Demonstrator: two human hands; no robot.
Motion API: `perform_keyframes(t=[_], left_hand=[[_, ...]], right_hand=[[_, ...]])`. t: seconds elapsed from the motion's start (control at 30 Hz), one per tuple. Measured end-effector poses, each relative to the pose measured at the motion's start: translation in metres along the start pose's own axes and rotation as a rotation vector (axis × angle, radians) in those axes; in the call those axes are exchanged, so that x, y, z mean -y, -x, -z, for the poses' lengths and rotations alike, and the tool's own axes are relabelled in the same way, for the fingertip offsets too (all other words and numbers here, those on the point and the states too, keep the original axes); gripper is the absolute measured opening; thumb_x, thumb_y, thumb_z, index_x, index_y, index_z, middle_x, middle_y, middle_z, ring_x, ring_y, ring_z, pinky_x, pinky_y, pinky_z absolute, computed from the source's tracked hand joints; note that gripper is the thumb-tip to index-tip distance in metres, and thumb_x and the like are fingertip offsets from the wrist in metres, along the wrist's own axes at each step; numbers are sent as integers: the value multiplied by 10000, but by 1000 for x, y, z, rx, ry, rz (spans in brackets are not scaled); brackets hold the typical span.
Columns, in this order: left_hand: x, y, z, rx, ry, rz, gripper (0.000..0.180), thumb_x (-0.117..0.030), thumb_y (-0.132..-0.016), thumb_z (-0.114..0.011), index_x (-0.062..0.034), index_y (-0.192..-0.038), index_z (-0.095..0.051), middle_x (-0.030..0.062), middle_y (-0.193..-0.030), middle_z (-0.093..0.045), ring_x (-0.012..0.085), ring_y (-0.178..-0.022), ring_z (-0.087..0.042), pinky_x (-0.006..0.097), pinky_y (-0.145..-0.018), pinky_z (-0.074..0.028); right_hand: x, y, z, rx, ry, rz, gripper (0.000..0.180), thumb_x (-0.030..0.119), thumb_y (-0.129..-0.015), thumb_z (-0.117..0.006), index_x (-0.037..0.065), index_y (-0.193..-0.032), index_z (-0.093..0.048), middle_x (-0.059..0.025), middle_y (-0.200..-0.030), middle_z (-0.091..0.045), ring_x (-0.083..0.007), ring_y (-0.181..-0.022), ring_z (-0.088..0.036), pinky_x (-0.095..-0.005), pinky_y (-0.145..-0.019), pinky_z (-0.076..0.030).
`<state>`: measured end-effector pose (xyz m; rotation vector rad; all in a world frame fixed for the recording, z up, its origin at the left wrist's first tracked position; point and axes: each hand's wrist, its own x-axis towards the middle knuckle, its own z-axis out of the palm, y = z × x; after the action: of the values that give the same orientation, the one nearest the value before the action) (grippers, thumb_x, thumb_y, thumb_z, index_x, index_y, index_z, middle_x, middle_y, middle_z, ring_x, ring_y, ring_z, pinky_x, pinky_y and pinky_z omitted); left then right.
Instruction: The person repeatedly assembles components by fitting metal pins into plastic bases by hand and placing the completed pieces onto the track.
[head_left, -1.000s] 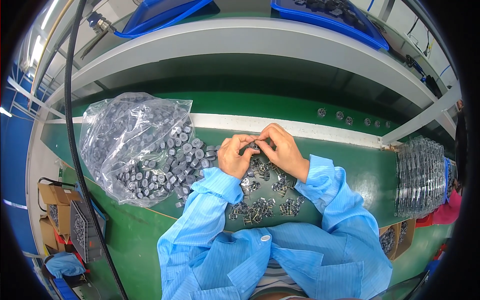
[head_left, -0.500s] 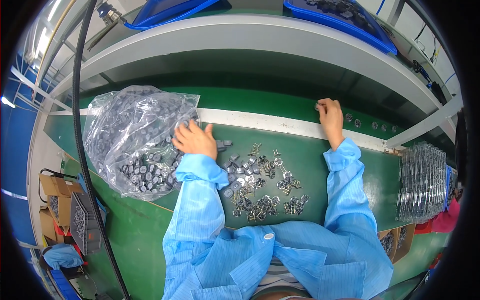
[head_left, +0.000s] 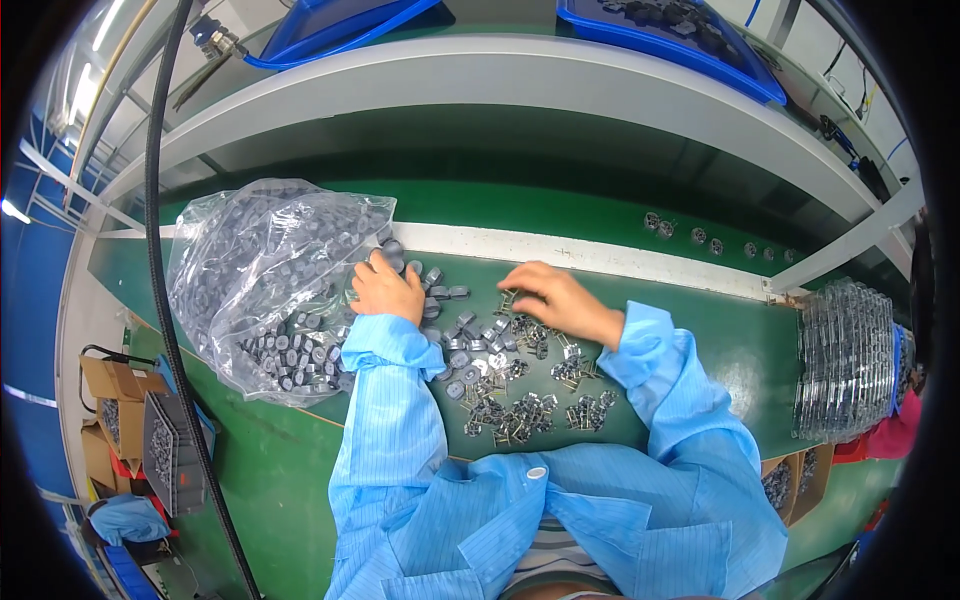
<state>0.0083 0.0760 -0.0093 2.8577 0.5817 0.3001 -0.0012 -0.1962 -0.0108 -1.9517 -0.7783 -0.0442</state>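
Observation:
My left hand (head_left: 388, 292) lies at the mouth of a clear plastic bag (head_left: 235, 260) full of round grey caps. Its fingers are stretched out and touch the caps, with a darker grey cap (head_left: 392, 252) by the fingertips. More loose grey caps (head_left: 440, 292) spread to its right. My right hand (head_left: 560, 300) reaches over small metal parts with brass-coloured pins (head_left: 508, 302); thumb and fingers are bent and apart, partly hiding the parts. Further heaps of these pinned parts (head_left: 520, 415) lie nearer me on the green table.
Several round parts (head_left: 698, 235) stand in a row beyond the white strip (head_left: 500, 243). Stacked clear plastic trays (head_left: 845, 365) are at the right. A grey shelf beam (head_left: 500, 70) crosses above, with blue trays (head_left: 680, 45) on top. A black cable (head_left: 157, 240) hangs at left.
My right hand has come back from the row of round parts to the pinned parts, and the row is longer at its left end. Left hand and nearby caps have shifted slightly.

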Motion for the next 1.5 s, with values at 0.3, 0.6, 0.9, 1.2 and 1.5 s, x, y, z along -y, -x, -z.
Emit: perform_keyframes(t=[0.3,0.6,0.9,1.2,1.5], left_hand=[[-28,24,-21,221,426,-441,203,-226,-870,-718,-141,-1049,-672,94,-1085,-613,309,-1061,-610,498,-851,-456],[-53,42,-8,18,416,-845,373,-161,-868,-706,-171,-1240,-676,78,-1307,-614,261,-1159,-599,439,-983,-416],[-40,32,-9,53,314,-585,281,-152,-775,-786,-151,-1045,-709,54,-1068,-667,272,-1028,-625,439,-884,-448],[-42,33,-9,42,330,-631,344,-185,-760,-807,-166,-1079,-678,39,-1016,-675,277,-1025,-636,421,-895,-411],[-60,42,6,147,1018,-618,505,65,-800,-757,-67,-1278,-661,83,-1038,-617,164,-897,-643,248,-670,-538]], right_hand=[[-8,1,19,62,3,-275,106,76,-830,-779,6,-878,-714,-75,-821,-700,-150,-756,-674,-297,-687,-526],[-20,4,26,122,-231,-348,122,67,-894,-731,-3,-994,-736,-80,-949,-740,-129,-879,-693,-275,-790,-547],[-13,2,35,59,343,-27,158,162,-797,-775,53,-814,-661,-81,-862,-641,-280,-889,-628,-401,-750,-512],[-14,2,24,-13,404,-20,127,147,-824,-753,45,-839,-678,-84,-896,-625,-290,-870,-629,-405,-755,-514],[9,-3,20,-153,-424,-200,53,47,-932,-670,14,-957,-704,-50,-965,-647,-126,-905,-644,-256,-757,-509]])
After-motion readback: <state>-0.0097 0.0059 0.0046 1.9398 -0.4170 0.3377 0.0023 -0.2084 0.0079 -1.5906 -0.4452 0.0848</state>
